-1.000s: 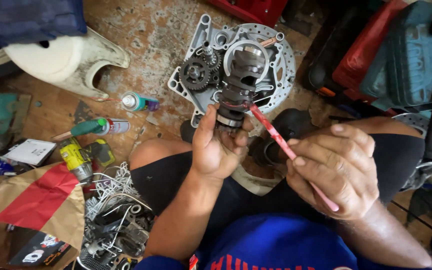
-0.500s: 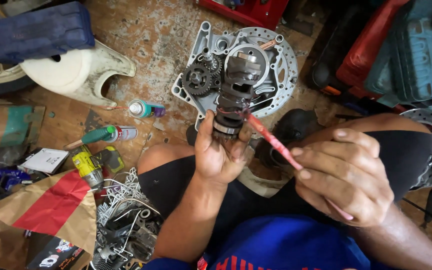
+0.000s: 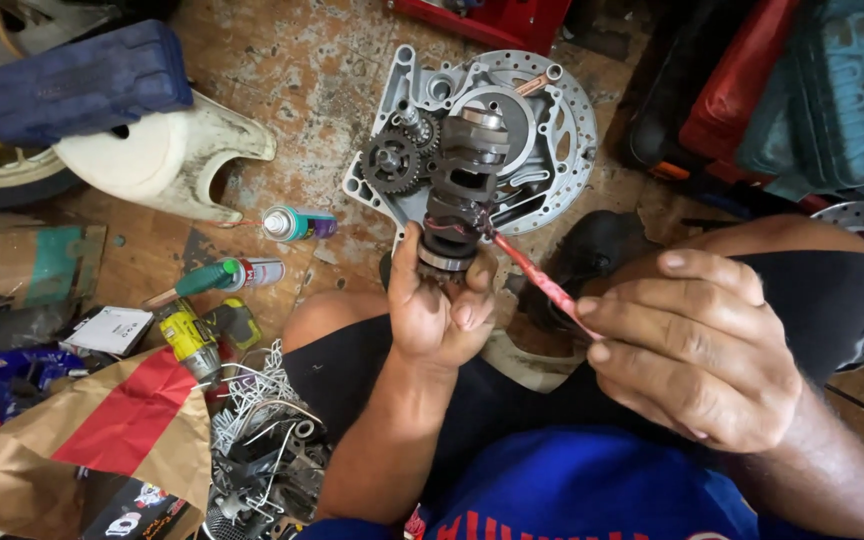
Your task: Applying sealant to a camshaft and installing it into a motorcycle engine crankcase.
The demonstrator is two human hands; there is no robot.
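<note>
My left hand [image 3: 439,310] grips the lower end of a dark metal shaft with grooved drums [image 3: 462,190], holding it upright above my lap. In my right hand [image 3: 697,350] is a thin red stick-like tool [image 3: 537,280], pinched between fingers and thumb; its tip touches the shaft's side near the lower drum. Behind the shaft, on the floor, lies a grey metal engine case [image 3: 542,130] with round holes along its rim and two dark toothed gears [image 3: 392,160] seated at its left.
Two spray cans [image 3: 292,223] [image 3: 242,274] lie left of my knee. A white plastic fairing [image 3: 167,160] and blue case [image 3: 82,80] sit at upper left. A tangle of wires and parts [image 3: 267,450], brown paper bag [image 3: 72,450], red boxes [image 3: 742,90] surround me.
The view has shifted down and closer. My left hand keeps the shaft upright; the red tool's tip stays against the shaft, moved slightly lower along it.
</note>
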